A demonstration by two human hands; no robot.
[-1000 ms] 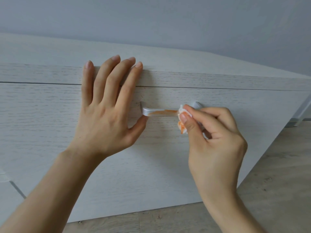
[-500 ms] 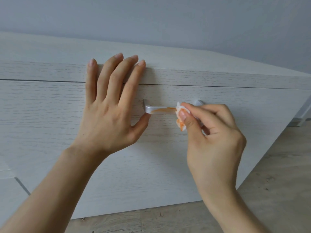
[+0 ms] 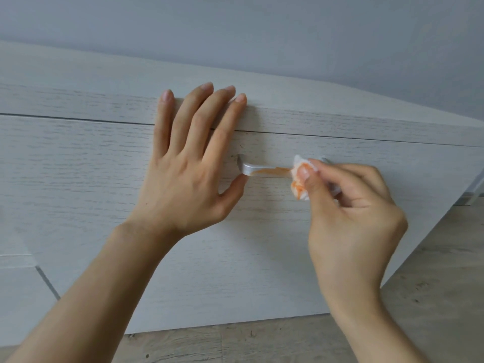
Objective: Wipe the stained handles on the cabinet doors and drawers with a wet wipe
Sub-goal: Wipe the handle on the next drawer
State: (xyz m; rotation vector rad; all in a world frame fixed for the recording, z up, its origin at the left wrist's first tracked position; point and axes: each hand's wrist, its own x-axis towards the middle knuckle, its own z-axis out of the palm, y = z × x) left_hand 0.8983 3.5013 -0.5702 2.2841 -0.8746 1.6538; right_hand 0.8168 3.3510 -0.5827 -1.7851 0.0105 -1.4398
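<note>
Head view shows a pale wood-grain drawer front (image 3: 104, 179) carrying a silver metal bar handle (image 3: 262, 171) streaked with orange along its middle. At the handle's nine o'clock, the left hand (image 3: 188, 174) lies flat on the wood, fingers spread and reaching up over the seam, thumb tip touching the handle's left end. At its three o'clock, the right hand (image 3: 353, 221) pinches a crumpled white wet wipe (image 3: 300, 179), smeared orange, between thumb and forefinger, pressed against the handle's right part.
</note>
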